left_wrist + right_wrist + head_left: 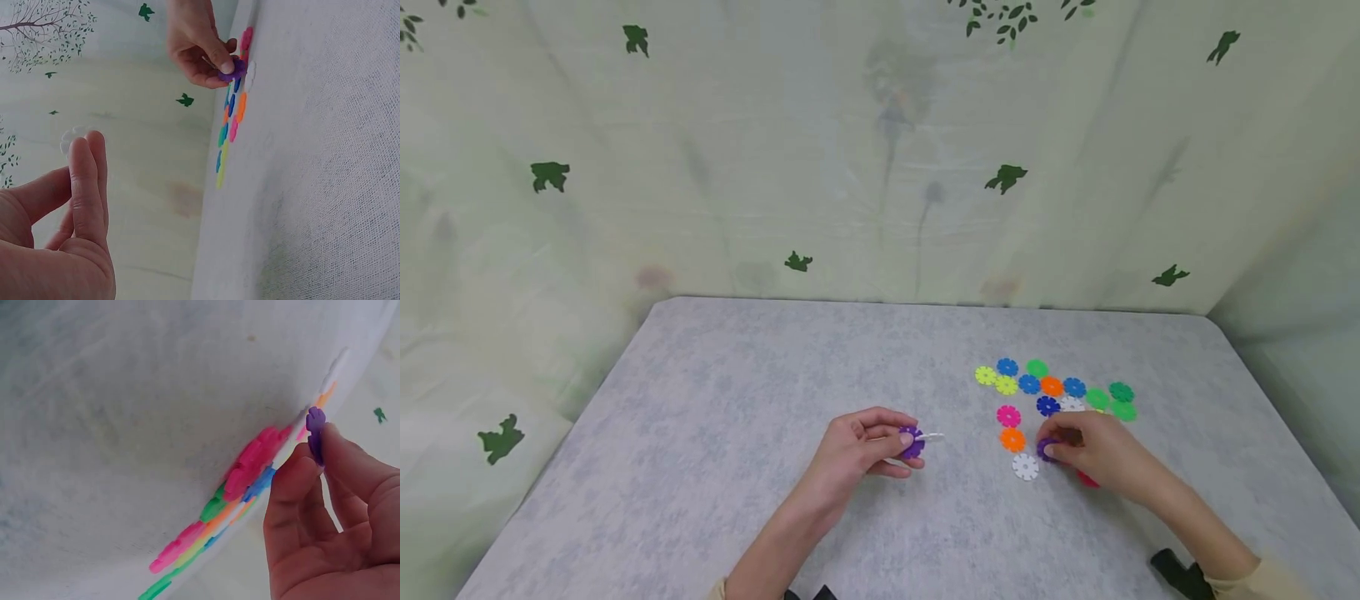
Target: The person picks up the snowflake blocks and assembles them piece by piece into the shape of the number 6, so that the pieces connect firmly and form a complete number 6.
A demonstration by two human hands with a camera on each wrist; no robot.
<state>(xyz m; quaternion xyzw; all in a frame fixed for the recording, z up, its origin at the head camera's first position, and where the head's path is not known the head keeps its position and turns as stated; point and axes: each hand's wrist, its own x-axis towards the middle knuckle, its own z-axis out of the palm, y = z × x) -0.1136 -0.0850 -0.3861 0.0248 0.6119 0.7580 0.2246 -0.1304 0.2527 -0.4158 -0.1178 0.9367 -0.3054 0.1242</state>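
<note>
My left hand point(863, 446) holds a purple notched disc point(915, 447) between thumb and fingers, over the middle of the table. A white disc point(933, 437), seen edge-on, sticks out from it at an angle; whether the two are slotted together cannot be told. In the left wrist view the white disc point(74, 135) shows behind my fingertips. Further right, my right hand point(1105, 454) pinches a second purple disc point(315, 432) by its edge between thumb and fingers. It hovers over loose flower-shaped discs and hides some of them.
Several discs lie spread on the right of the grey table point(737, 400), among them a yellow disc point(985, 376), a pink disc point(1008, 416), an orange disc point(1012, 439) and a white notched disc point(1025, 467). Behind the table hangs a pale leaf-patterned curtain point(820, 167).
</note>
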